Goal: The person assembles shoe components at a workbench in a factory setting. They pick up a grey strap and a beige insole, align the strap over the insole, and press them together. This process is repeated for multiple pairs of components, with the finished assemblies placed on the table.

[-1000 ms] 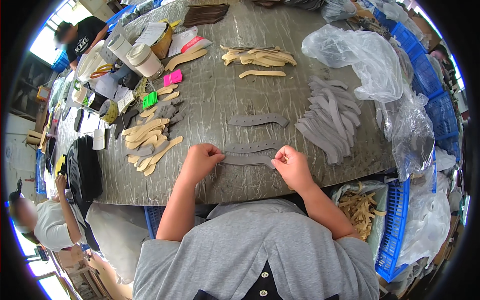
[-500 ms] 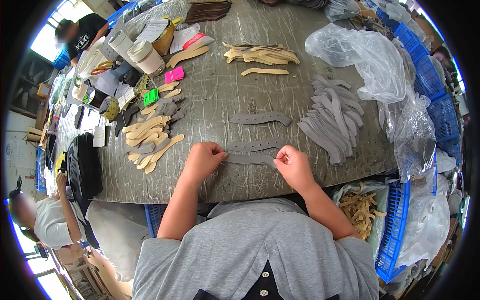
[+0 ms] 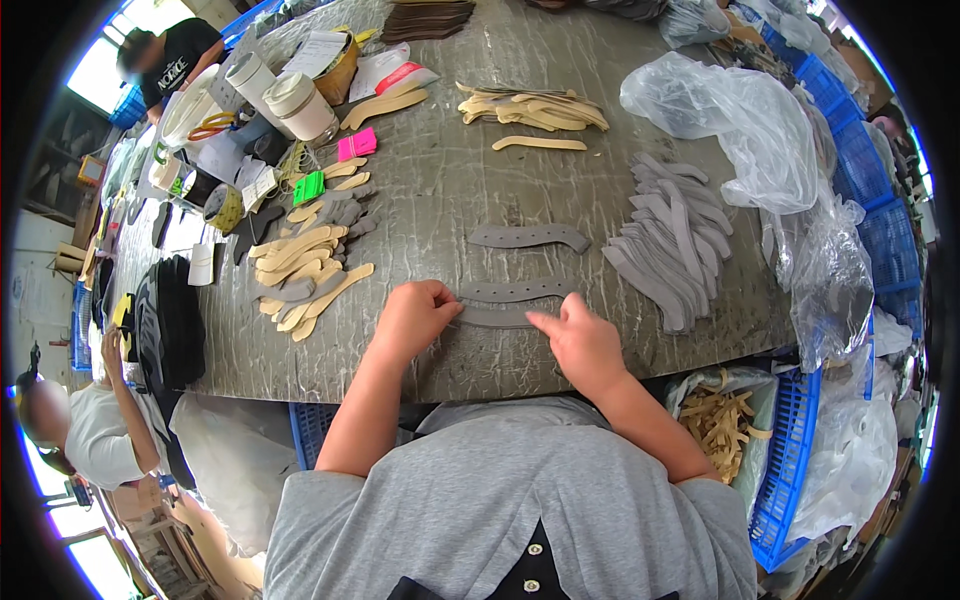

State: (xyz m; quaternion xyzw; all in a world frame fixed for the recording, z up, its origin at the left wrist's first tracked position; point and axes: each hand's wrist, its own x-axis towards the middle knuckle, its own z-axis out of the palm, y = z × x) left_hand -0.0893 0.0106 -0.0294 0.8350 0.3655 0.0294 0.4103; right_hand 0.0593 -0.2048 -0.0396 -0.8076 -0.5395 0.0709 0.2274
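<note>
Both our hands press on a grey curved strip [image 3: 500,317] at the surface's [image 3: 440,190] near edge: left hand [image 3: 418,315] curled pinching its end, right hand [image 3: 580,340] loosely closed, forefinger on it. Beyond the strip lies another grey piece [image 3: 530,237]; right of it, a grey stack [image 3: 670,240].

grey strip stack [image 3: 668,245] right on table [image 3: 450,170]; tan strips [image 3: 305,270] left; plastic bags [image 3: 735,125] far right; tape rolls [image 3: 275,90], pink tag [image 3: 356,145] beyond.
</note>
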